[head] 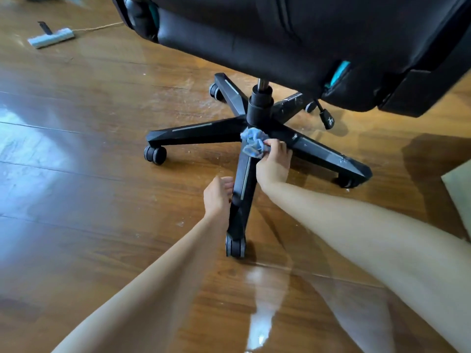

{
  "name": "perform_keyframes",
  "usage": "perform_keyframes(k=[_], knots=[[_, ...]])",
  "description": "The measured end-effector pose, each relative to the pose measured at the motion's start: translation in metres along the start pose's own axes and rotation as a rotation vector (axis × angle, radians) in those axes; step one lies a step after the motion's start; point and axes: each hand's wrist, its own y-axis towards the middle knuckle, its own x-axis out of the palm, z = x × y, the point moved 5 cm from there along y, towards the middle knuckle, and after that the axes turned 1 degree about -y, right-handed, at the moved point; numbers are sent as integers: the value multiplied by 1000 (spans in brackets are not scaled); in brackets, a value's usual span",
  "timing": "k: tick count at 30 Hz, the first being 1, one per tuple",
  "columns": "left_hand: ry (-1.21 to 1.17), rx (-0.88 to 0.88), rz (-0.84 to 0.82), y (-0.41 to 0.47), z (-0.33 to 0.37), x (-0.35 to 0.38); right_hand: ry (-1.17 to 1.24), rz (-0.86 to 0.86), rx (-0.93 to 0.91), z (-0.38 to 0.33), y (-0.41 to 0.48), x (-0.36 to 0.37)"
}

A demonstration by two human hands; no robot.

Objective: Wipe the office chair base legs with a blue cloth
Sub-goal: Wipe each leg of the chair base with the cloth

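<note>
Both my forearms reach out over a glossy wooden floor (89,174). My left hand (218,196) cups the side of the nearest chair leg (242,197), fingers curled against it, not fully clenched. My right hand (274,163) pinches a bunched blue cloth (253,142), pressed where that leg meets the hub (260,108) of the black 5-legged base. Above sits the chair seat (280,34). Far left lies a grey mop head (51,38).

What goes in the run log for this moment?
right hand: blue cloth pressed at hub end of near leg | left hand: steadying near leg | far-right leg: white specks
</note>
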Motion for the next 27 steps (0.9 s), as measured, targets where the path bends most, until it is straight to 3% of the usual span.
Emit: perform_keyframes(k=[3,7,11,13,19,23,27], knots=[[48,35,-16,-2,3,1,137,10,177,5,6,6],[142,124,-57,-2,5,6,220,-85,317,6,-53,1],[155,173,-32,-1,0,10,326,-348,247,8,-168,-25],[127,170,-39,-1,-3,9,370,-399,232,4,-190,-30],[22,179,-24,-1,-5,6,465,-395,466,0,-146,-3],[63,212,-13,-4,-5,7,365,-282,397,-2,-75,-1],[145,291,11,-6,-5,9,298,-375,303,2,-17,1]])
